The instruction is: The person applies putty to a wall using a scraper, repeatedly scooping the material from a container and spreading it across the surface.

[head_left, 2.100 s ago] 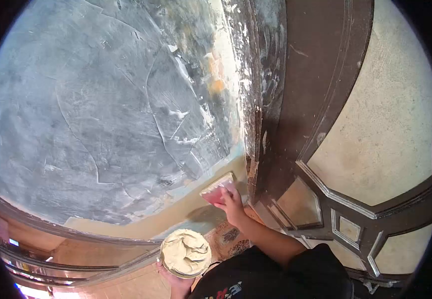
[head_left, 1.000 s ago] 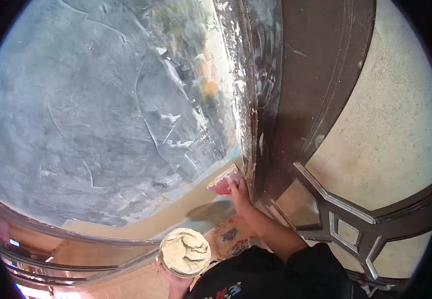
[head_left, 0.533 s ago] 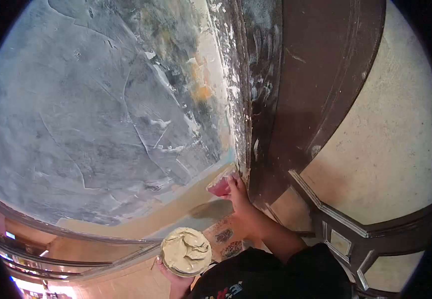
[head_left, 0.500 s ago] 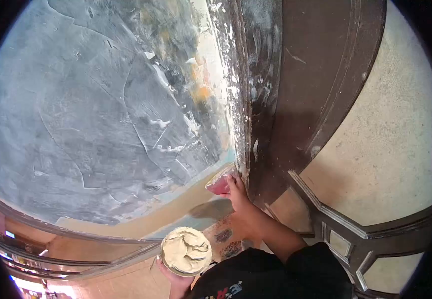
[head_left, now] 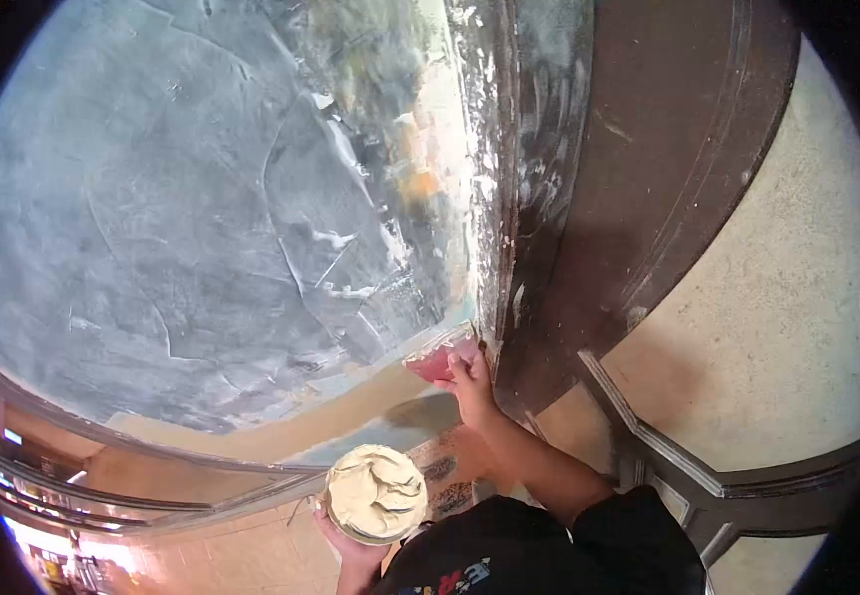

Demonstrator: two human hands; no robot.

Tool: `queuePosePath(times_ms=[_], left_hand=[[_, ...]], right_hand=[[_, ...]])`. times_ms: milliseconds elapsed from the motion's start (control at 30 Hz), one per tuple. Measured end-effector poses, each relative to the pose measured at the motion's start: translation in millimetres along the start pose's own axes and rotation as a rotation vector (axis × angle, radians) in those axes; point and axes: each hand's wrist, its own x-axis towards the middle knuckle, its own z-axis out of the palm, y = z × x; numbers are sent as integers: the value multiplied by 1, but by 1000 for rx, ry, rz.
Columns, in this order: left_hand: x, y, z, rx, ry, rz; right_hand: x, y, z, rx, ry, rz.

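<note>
My right hand (head_left: 470, 382) grips a pink flat scraper (head_left: 434, 359) and presses its putty-smeared edge against the wall, right beside the dark brown door frame (head_left: 549, 228). The blade sits where the grey skimmed wall (head_left: 182, 218) meets a tan band of fresh putty (head_left: 331, 412). My left hand (head_left: 349, 547) holds up a round tub of cream putty (head_left: 375, 491) from below, close to my chest. Only the fingers of that hand show under the tub.
A dark door with pale panels (head_left: 767, 297) and raised mouldings fills the right side. White smears run down the frame edge (head_left: 485, 159). Patterned floor tiles (head_left: 445, 476) lie under my right arm. My black shirt (head_left: 539, 550) fills the bottom.
My right hand has slid the scraper up the wall along the door frame, from the low tan band to the grey edge. The tub has stayed in my left hand.
</note>
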Motion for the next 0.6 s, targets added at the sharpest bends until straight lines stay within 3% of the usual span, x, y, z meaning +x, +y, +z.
queuePosePath(times_ms=[67, 100, 133, 200, 300, 467, 600], left_hand=[[2, 1, -6, -798, -99, -347], [-1, -34, -18, -523, -118, -203], [-1, -28, -18, -524, -112, -198], [-3, -11, -18, -1043, -76, -417], [-7, -10, -28, -1013, -97, -346], [-8, -19, -55, -1100, -99, -392], [-12, -19, -80, -1125, -105, -396]], right_hand=[[4, 9, -4, -62, 29, -46], [4, 26, -14, -84, 90, -26], [2, 40, -26, -84, 82, -26], [-10, 61, -45, -144, 217, 244], [-29, 57, -19, -101, 181, 200], [-30, 36, 53, -23, 2, 51], [-30, 76, 35, -122, 75, -18]])
